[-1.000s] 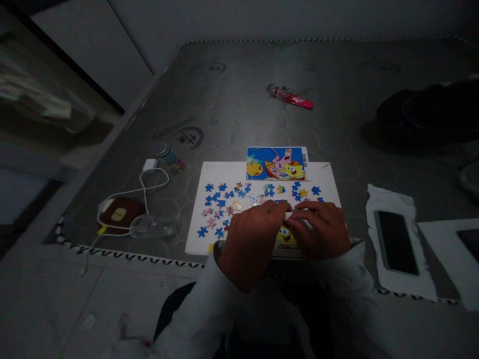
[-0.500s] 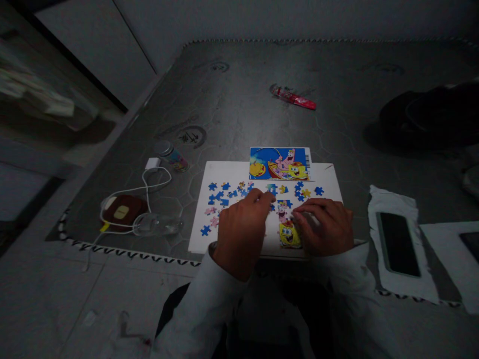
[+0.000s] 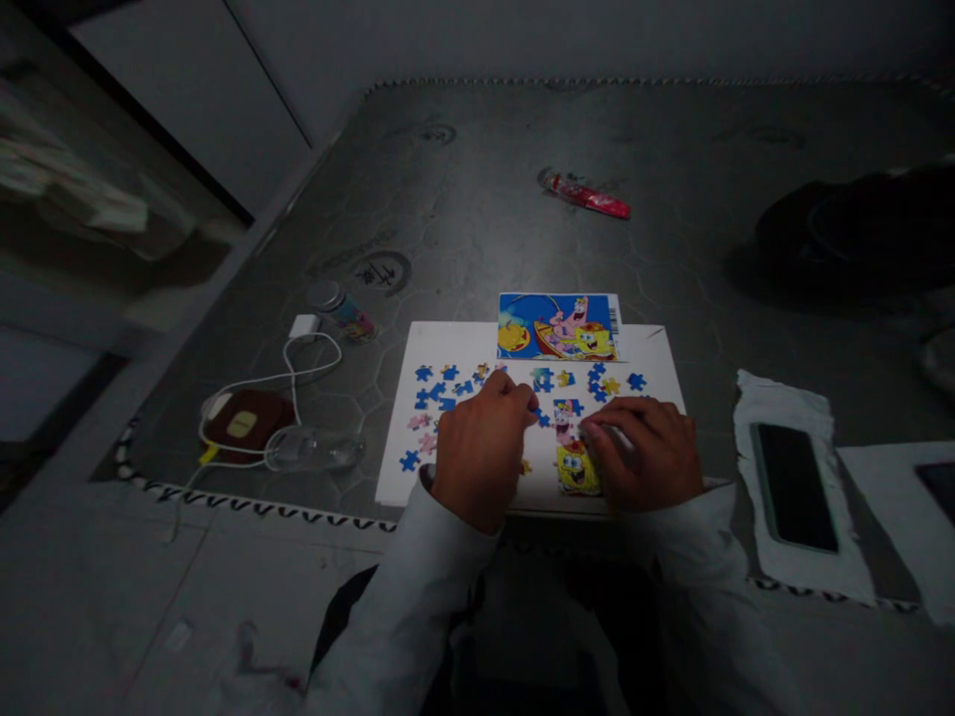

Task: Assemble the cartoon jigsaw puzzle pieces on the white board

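- Left hand (image 3: pixel 483 452) — curled, its fingers (image 3: pixel 518 390) closed down beside blue puzzle pieces (image 3: pixel 542 379); whether they grip one cannot be told.
- Right hand (image 3: pixel 642 455) — fingers (image 3: pixel 619 423) open, resting against the joined puzzle section (image 3: pixel 577 469), at five o'clock on the white board (image 3: pixel 463 343).
- Picture card (image 3: pixel 556 326) — twelve o'clock.

The left hand (image 3: pixel 483 449) no longer meets the right hand (image 3: pixel 643 455) at the fingertips over the board (image 3: pixel 477 343). It has drawn back toward 7 o'clock and curled, leaving a gap between them. That gap now shows a joined patch of pieces (image 3: pixel 574 447), a pink figure at 12 o'clock from a yellow sponge face, and a small yellow piece (image 3: pixel 525 465) just beside the left hand at 3 o'clock.
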A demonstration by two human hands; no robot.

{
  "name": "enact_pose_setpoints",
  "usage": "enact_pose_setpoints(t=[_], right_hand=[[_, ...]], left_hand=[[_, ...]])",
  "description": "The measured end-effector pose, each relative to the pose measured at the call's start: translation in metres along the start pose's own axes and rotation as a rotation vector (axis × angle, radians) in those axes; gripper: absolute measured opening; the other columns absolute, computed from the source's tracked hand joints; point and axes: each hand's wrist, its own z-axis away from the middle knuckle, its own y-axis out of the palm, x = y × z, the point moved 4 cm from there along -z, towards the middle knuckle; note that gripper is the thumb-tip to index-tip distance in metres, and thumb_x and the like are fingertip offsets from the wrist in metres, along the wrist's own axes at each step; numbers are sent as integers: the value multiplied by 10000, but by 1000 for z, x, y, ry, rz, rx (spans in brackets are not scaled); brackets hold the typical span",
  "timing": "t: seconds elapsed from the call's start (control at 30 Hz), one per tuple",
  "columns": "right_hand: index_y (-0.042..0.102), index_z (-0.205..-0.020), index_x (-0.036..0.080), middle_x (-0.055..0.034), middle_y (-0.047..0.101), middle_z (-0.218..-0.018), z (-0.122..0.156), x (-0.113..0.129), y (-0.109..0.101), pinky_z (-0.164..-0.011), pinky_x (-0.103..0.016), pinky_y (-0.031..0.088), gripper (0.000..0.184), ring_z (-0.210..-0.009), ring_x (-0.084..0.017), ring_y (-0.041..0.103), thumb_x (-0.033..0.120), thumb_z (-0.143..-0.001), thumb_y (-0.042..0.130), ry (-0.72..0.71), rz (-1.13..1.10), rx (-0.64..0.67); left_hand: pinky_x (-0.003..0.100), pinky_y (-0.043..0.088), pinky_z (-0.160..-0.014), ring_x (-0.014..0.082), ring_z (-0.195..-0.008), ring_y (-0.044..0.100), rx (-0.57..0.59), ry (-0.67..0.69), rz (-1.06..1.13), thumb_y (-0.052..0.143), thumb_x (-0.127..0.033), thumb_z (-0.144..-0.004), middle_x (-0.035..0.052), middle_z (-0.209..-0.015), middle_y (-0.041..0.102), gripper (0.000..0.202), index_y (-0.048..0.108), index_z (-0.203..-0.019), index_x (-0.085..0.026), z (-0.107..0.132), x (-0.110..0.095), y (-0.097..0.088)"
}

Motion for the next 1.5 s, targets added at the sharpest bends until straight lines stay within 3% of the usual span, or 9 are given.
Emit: enact_pose_setpoints(t=[0.27,0.43,0.6,0.8,1.03,1.2,1.37,1.5], right_hand=[[768,-975,239,-41,747,-1005,-1,-1,0,-800,-378,411,128,-873,-205,658,314,-1037,684,0,-13,11],[755,-1015,242,-24,741,-1008,0,-5,0,-769,-358,412,56,-859,-188,651,288,-1013,722,-95,-12,9],[769,-991,240,-38,748,-1012,0,-3,0,-801,-371,417,114,-877,-198,652,302,-1035,684,-25,-10,26],[763,-996,241,-32,749,-996,-1,-2,0,-777,-360,413,90,-851,-191,644,284,-1027,690,-89,-5,16],[774,-989,254,-26,751,-999,0,-5,0,-790,-360,403,90,-879,-197,652,303,-1017,703,-71,-2,37],[791,-1035,280,-14,771,-1025,1,-3,-1,-819,-361,401,74,-903,-190,669,279,-1006,723,-153,-23,84],[760,-976,268,-3,779,-1006,1,-5,-4,-854,-369,397,70,-885,-185,671,296,-1022,715,-140,-30,46],[743,-940,262,-4,778,-993,3,-10,-1,-847,-380,378,83,-893,-199,677,312,-1002,720,-30,13,24]], left_hand=[[312,418,-673,203,-858,700,29,66,25,589,-204,-1065,30,-1138,714,175,756,-1036,-249,3,2,-1],[319,487,-728,224,-957,738,54,57,23,665,-266,-1059,38,-1222,750,149,776,-1158,-265,6,-3,-6],[345,541,-777,254,-996,761,79,57,1,752,-412,-1015,50,-1226,756,238,783,-1191,-255,7,-10,-1],[327,519,-756,238,-968,765,117,53,-5,776,-341,-998,29,-1213,765,167,778,-1151,-274,6,-11,5],[297,481,-738,212,-920,776,81,83,140,718,-327,-1038,-8,-967,830,83,774,-1071,-274,7,-9,-1],[283,525,-775,196,-956,804,13,130,213,617,-323,-1092,-19,-1065,864,191,789,-1176,-324,8,-18,-3],[287,542,-722,207,-889,812,-37,137,156,606,-345,-1103,-4,-994,860,246,757,-1295,-318,10,-21,3],[296,570,-747,211,-1009,807,-89,165,74,572,-248,-1106,36,-1269,824,306,741,-1357,-291,9,-20,5]])
